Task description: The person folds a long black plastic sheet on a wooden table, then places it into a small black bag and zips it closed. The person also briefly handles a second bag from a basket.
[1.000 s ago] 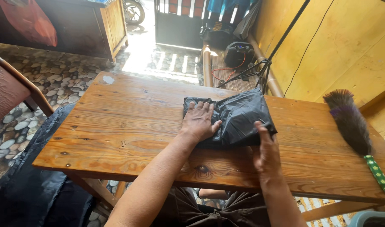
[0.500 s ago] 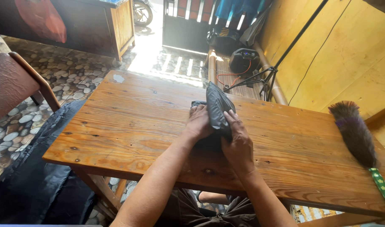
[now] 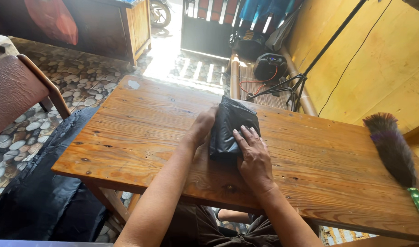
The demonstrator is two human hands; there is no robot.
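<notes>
1. Head view: folded black bag (image 3: pixel 231 128) lies mid-desk (image 3: pixel 141 132).
2. Right hand (image 3: pixel 253 158) presses it, fingers flat; left hand (image 3: pixel 204 124) grips its left edge.
3. Slick plastic may spring open if pressure eases.

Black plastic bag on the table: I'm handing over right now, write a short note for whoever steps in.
Left hand: pressed against the left edge of the folded black plastic bag, fingers hidden behind it.
Right hand: flat, palm down on the bag's near right part.
Bag: a narrow, compact bundle, lying around the middle of the wooden plank table.
Also on the table: a dark feather duster with a green handle, far right, untouched.
Done: bag folded down to a small packet.
Left: by the look of it, flattening it or one more fold; both hands are on it.
</notes>
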